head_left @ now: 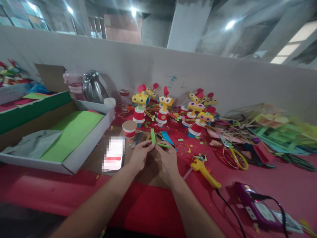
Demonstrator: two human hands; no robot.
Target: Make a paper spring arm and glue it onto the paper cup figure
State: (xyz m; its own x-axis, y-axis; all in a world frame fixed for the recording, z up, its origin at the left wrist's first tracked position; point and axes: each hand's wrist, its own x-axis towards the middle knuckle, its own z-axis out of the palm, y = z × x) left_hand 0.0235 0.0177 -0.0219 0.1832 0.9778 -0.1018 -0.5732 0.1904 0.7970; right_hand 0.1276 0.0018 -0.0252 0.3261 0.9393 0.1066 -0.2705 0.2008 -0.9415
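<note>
Two narrow green paper strips (pixel 153 135) meet between my hands above a brown board (pixel 153 173). One strip points up and away, the other reaches out to the right. My left hand (pixel 140 155) pinches them where they meet, from the left side. My right hand (pixel 167 158) is closed on the same strips, its fingertips almost touching those of the left. A blue paper strip (pixel 167 138) lies just beyond the right hand. Left of the hands are a lit phone (pixel 114 154) and a red and white paper cup (pixel 129 129).
Several paper-cup figures (pixel 162 115) stand by the wall. A box (pixel 92 132) with green sheets is at left. To the right lie a yellow glue gun (pixel 205 173), scissors (pixel 235 157), a purple device (pixel 257 208) with a cable, and heaped paper strips (pixel 284 132).
</note>
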